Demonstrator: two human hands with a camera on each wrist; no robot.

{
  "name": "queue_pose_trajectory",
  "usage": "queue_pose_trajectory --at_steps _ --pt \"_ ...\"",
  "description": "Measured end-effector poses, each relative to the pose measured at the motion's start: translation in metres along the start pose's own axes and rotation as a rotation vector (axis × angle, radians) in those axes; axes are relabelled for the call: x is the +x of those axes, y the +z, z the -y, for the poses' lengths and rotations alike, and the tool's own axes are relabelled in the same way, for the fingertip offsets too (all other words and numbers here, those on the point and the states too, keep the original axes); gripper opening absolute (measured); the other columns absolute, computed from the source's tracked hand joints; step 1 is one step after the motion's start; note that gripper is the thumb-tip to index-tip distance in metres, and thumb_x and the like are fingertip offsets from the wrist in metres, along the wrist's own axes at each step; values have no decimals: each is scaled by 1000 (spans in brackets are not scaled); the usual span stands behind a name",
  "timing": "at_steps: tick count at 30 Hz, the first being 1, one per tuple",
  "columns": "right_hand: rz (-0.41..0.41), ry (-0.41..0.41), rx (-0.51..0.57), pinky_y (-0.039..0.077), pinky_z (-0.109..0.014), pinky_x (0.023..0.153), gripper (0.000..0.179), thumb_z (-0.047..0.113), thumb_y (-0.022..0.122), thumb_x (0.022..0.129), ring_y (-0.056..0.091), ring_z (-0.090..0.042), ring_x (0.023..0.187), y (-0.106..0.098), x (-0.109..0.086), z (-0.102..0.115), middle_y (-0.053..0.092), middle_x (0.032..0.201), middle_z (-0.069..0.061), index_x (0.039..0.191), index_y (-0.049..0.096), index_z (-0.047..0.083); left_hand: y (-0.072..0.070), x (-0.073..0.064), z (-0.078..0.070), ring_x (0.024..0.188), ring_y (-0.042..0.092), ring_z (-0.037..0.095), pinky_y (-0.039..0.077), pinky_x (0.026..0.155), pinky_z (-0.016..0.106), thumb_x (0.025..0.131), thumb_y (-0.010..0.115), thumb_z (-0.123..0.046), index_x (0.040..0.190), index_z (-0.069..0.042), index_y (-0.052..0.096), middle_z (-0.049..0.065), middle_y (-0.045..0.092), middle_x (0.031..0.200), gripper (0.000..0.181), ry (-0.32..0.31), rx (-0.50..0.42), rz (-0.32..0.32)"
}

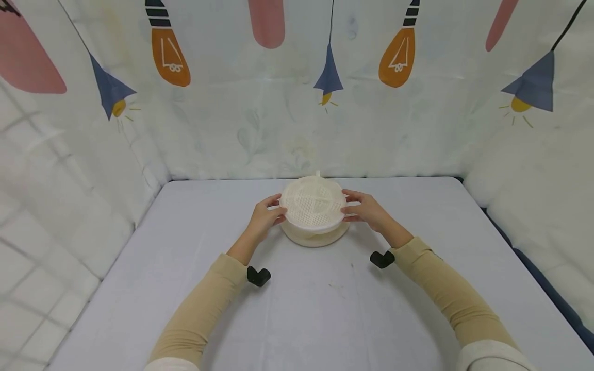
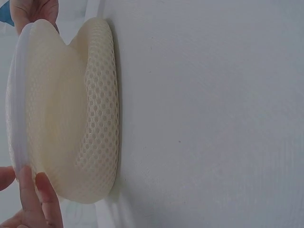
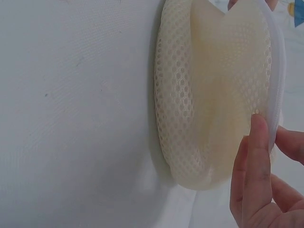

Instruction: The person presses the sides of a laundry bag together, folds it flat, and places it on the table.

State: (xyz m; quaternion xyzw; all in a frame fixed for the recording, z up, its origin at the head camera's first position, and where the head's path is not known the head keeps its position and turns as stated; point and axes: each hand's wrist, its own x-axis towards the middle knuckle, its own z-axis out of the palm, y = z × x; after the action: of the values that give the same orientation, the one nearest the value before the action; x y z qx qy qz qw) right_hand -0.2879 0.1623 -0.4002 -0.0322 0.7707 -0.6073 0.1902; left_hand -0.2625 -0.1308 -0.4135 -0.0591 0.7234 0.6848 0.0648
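- Mesh laundry bag (image 1: 313, 203): cream, round, located at the centre of the head frame, near the far edge of the white-covered table (image 1: 306, 309). Its base rests on the table; its upper face is raised above the base and tilted toward the viewer.
- Side wall: coarse honeycomb mesh (image 2: 102, 104), folded inward between upper face and base, as both wrist views show.
- White band (image 2: 19, 104): runs round the edge of the upper face; at the left of the left wrist frame, at the right of the right wrist frame.
- Small loop (image 1: 317, 174): projects from the far side of the bag, upper centre of the head frame.
- Left hand (image 1: 265, 215): left of the bag; partly closed, thumb on the upper face side, fingers beneath, pinching the band.
- Right hand (image 1: 366, 210): right of the bag; partly closed, thumb and fingers pinching the opposite edge in the same way.
- Sleeves (image 1: 199, 309): beige, entering from lower left and lower right of the head frame; one black device (image 1: 258, 276) beside each cuff.
- Backdrop (image 1: 213, 129): white fabric across the upper frame, printed with orange bulbs (image 1: 170, 56) and blue lamps (image 1: 329, 72).
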Motion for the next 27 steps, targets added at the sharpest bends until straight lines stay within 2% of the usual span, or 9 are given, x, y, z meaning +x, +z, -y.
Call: queue_pose_trajectory --at_steps 12,27 --pt "-3 12 -16 58 -33 89 73 -3 63 99 59 -30 113 2 3 -5 32 158 -23 163 28 8 0 1 4 100 62 18 56 89 24 98 63 -1 155 -5 44 18 44 143 60 -19 9 -3" --pt "-2 24 -5 58 -33 90 74 -6 62 98 59 -27 110 5 6 -5 31 158 -23 162 28 8 -1 3 5 96 62 18 57 84 23 97 63 1 154 -2 45 19 46 139 60 -10 7 -8"
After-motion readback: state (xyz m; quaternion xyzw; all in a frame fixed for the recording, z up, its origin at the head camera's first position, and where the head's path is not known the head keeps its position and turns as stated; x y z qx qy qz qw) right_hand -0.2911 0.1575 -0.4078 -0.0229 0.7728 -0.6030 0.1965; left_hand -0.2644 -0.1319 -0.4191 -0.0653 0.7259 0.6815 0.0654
